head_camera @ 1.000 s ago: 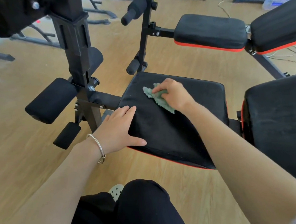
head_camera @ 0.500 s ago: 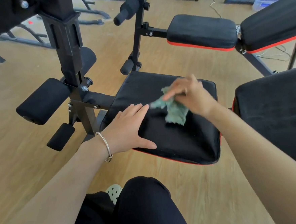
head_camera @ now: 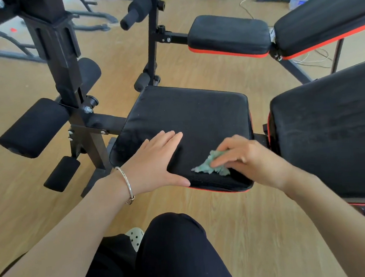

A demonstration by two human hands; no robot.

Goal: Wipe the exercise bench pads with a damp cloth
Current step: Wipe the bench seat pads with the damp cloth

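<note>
A black seat pad point(head_camera: 193, 116) with red trim lies in the middle of the view. My right hand point(head_camera: 250, 157) holds a crumpled green cloth point(head_camera: 211, 167) against the pad's near right corner, fingers curled over it. My left hand point(head_camera: 155, 162) rests flat on the pad's near left edge, fingers straight and thumb along the front rim. A silver bangle sits on the left wrist. To the right stands the larger black back pad point(head_camera: 332, 128).
Black foam rollers point(head_camera: 34, 127) and a steel upright point(head_camera: 64, 66) stand left of the seat. A second bench with red-trimmed pads point(head_camera: 228, 33) is behind. Cables lie on the wooden floor at the back right. My knees in black trousers are below.
My right hand has drawn the cloth from the far middle of the seat pad toward me, to the near right corner. The left hand has stayed flat on the near left edge.
</note>
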